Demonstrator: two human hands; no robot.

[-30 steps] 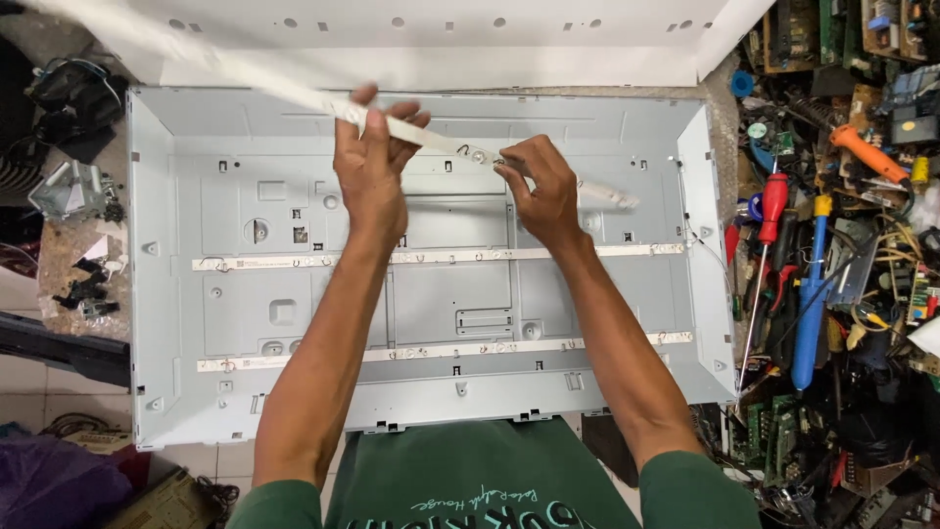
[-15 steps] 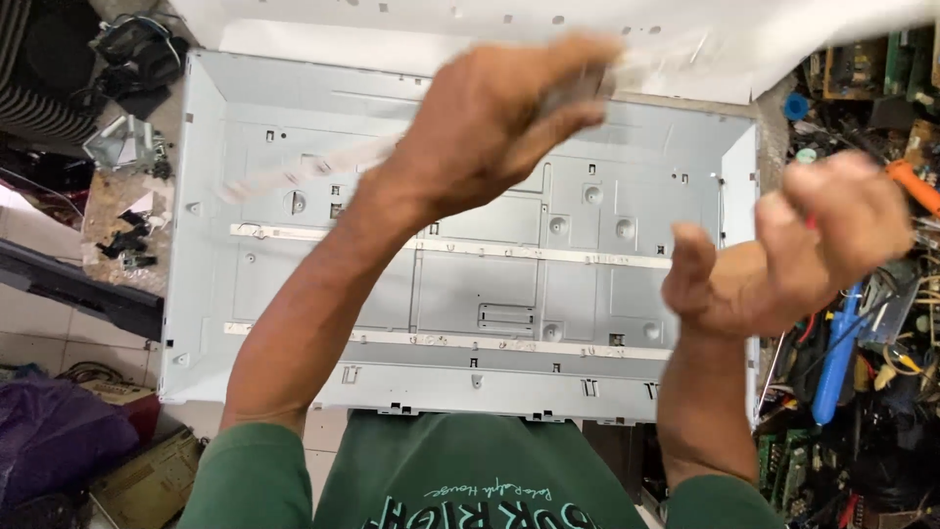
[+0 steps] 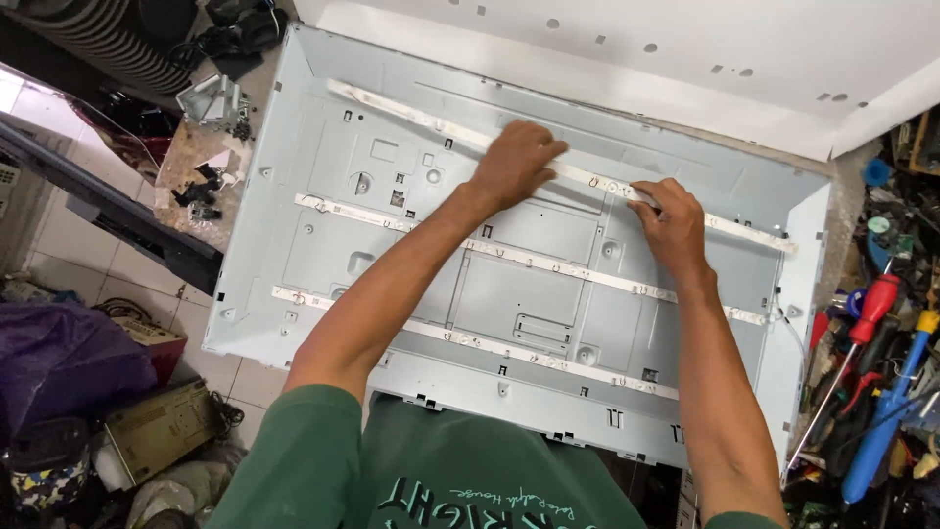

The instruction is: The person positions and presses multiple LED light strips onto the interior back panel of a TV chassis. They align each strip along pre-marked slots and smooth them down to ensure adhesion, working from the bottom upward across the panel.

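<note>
I see my left hand and right hand pressing the long top strip, which slants across the metal panel; neither grip is clenched.

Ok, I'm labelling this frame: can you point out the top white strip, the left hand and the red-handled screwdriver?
top white strip (image 3: pixel 411 115), head view, on its bare stretch left of the hands.
left hand (image 3: pixel 514 162), head view, on the back of the hand.
red-handled screwdriver (image 3: pixel 874 306), head view, on the red handle.

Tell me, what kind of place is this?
Probably a repair workshop for electronics: an opened metal screen back panel with light strips, and screwdrivers piled beside it.
</note>
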